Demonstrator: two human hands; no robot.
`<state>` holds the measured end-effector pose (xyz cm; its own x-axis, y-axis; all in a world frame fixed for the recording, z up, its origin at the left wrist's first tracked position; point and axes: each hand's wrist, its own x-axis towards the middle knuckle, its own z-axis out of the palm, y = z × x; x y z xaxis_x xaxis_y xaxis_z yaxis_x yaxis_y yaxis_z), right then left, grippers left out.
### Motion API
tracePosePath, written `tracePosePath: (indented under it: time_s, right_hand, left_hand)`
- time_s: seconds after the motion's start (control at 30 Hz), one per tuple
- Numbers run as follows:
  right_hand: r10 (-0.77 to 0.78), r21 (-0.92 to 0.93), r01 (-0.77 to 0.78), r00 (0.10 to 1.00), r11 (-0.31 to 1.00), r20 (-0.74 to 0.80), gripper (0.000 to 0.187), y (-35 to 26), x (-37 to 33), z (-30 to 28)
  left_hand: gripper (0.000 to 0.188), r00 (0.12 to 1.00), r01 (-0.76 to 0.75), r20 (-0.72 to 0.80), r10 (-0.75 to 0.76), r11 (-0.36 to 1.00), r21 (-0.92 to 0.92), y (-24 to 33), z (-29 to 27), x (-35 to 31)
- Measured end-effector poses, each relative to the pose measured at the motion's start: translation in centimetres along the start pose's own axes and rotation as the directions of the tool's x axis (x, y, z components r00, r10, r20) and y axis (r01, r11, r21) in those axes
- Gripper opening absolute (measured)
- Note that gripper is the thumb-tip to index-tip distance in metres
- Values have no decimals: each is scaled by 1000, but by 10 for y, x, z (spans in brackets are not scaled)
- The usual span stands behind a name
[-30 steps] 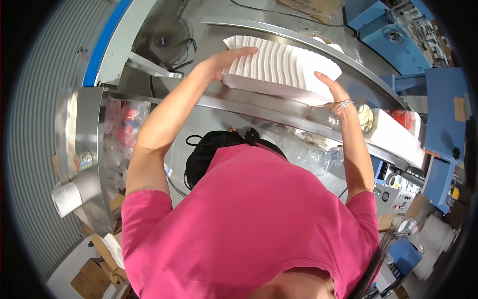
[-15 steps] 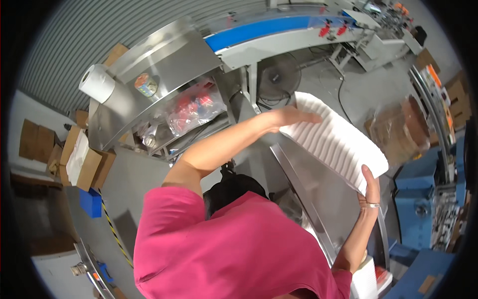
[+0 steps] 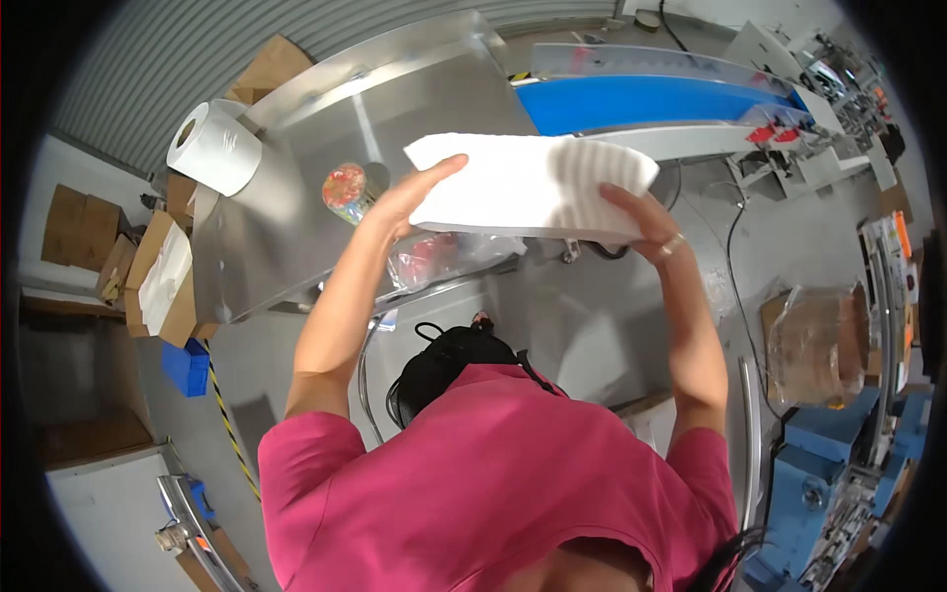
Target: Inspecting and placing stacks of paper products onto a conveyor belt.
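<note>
- One white stack (image 3: 523, 183), held in the air between both hands; clock taken from its centre, 12 toward top of view.
- Long axis runs about 9 to 3, dipping slightly toward 3; one hand per end.
- Left hand (image 3: 409, 202) at 9, part-closed around that end, thumb over the upper face, other fingers mostly hidden.
- Right hand (image 3: 643, 219) at 3 to 4, same hold, thumb over a ridged part; fingers beneath unclear.
- Key relation: left end overlaps the steel table (image 3: 281, 252) in view, left hand is the nearer one to it; height gap can't be told.
- Stack looks soft, paper-like, many layers: wavy shadowed ridges toward 3, glare-washed and smooth toward 9.
- Table: brushed grey metal, raised back edge.
- Patterned cylinder (image 3: 345, 187) at 9, on table, just beside left hand.
- White roll (image 3: 222, 153), glossy wrap, farther at 9.
- Blue belt (image 3: 631, 104), flat and matte, at 1 to 2.
- Clear plastic bag (image 3: 424, 259), crinkled, reddish contents, at 8.
- Cardboard box (image 3: 146, 247), open, white lining, between 8 and 9.
- Blue machine (image 3: 829, 434), boxy, at 4.
</note>
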<state>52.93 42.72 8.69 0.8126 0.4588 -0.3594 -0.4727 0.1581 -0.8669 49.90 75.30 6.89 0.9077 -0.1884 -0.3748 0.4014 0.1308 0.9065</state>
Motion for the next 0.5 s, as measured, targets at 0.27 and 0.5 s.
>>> tracePosePath:
  time_s: [0.27, 0.5]
  right_hand:
    - [257, -113, -245, 959, 963, 119, 43, 3, 172, 25]
    - [238, -228, -194, 954, 954, 184, 48, 20, 183, 48]
  left_hand:
    - [87, 923, 142, -375, -79, 979, 144, 6, -71, 19]
    - [88, 730, 227, -663, 165, 857, 463, -14, -93, -6]
